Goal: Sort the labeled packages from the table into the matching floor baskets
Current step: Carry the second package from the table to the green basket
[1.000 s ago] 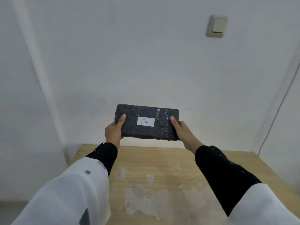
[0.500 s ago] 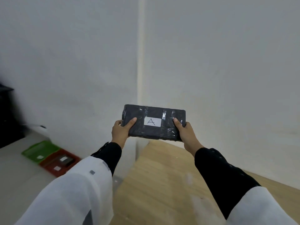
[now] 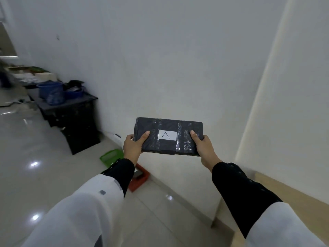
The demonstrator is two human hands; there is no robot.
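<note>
A black wrapped package point(image 3: 166, 129) with a white label reading "A" is held up in front of me at chest height. My left hand point(image 3: 132, 146) grips its left end and my right hand point(image 3: 204, 147) grips its right end, thumbs on top. Below on the floor by the wall lie a green basket point(image 3: 111, 156) and a red basket point(image 3: 139, 180), both partly hidden behind my left forearm. The red basket holds a dark package with a white label. The wooden table point(image 3: 292, 195) shows only at the lower right edge.
A stack of black crates point(image 3: 76, 122) with blue tubs point(image 3: 51, 92) on top stands against the wall beyond the baskets. More clutter lies further left. Glossy tiled floor point(image 3: 44, 166) stretches to the left.
My view has swung left, away from the table and toward the floor. The baskets now sit nearer the middle, and black crates have come into sight. Both hands still hold the package.
</note>
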